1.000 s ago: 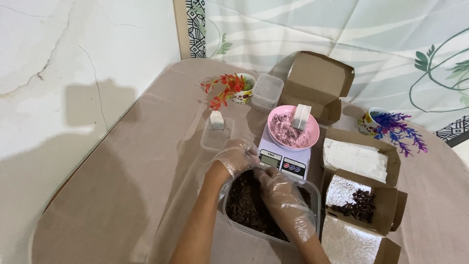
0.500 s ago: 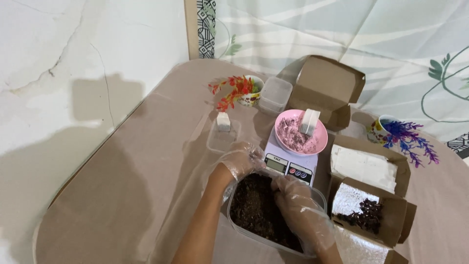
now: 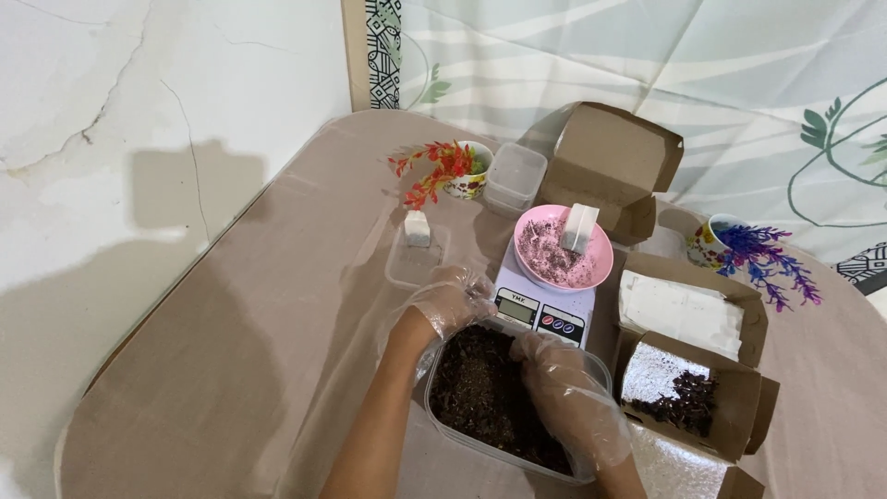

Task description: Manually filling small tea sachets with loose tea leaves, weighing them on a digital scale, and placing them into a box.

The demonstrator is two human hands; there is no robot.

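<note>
Nearest the camera, a clear plastic tub of dark crumbly mix sits on the table. The gloved right hand digs into it, fingers curled in the crumbs, while the gloved left hand clasps the tub's far rim. Beyond stands a kitchen scale bearing a pink bowl — farther still, an open cardboard box.

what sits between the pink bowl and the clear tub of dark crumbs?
In the head view, the white digital kitchen scale fills that stretch: the pink round bowl stands on its platform, and its display edge meets the far rim of the clear plastic tub of dark crumbs.
</note>
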